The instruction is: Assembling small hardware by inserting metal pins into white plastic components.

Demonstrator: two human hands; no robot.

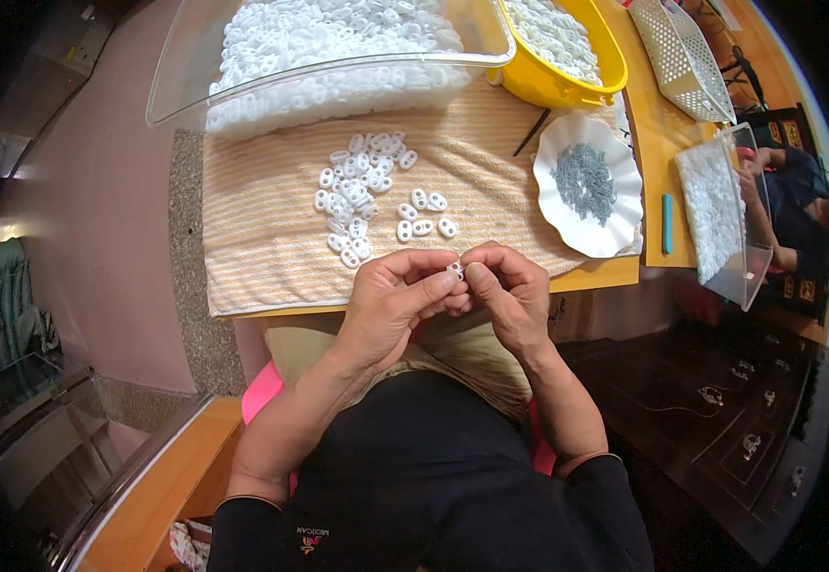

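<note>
Between my two hands is a small white oval plastic piece with two holes (457,272), held just above the near edge of the table. My left hand (386,307) pinches it from one side with thumb and forefinger. From the other side, the thumb and forefinger of my right hand (512,294) close on it too. Beyond my fingers, several matching white pieces (422,228) lie loose on a striped towel (262,210). A denser heap of them (353,195) sits farther left. At the right, a scalloped white dish (623,195) holds small thin grey parts (583,183).
A clear plastic bin (171,91) full of white pieces stands at the back, beside a yellow tub (615,81). A dark thin stick (532,132) lies near the dish. Farther right are a teal bar (667,224), a perforated white basket (686,62), and a co-worker (796,210) at another clear bin (753,257).
</note>
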